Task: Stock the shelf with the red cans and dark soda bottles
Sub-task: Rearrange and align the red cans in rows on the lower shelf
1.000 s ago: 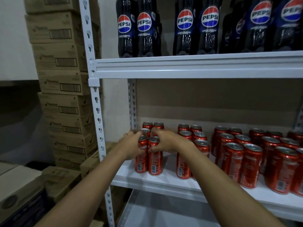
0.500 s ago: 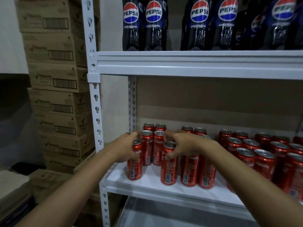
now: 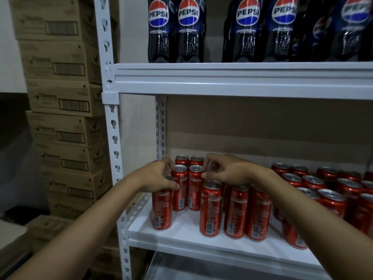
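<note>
— What's changed on your end?

— Since a second ago I've split the front pair: the tall red aluminium can [image 3: 161, 209] under my left hand [image 3: 159, 176] now stands at the shelf's left front corner, and another red can [image 3: 211, 209] has joined the next front row. That opens a gap to fill.

— Your grip?

— My left hand is clasping that corner can's top; my right hand [image 3: 226, 171] hovers just over its can, fingers curled, gripping nothing I can see.

— How do they look?

— Upright, glossy, undented, on the white metal shelf [image 3: 181, 233]. Dark plastic soda bottles [image 3: 175, 31] line the tier above.
</note>
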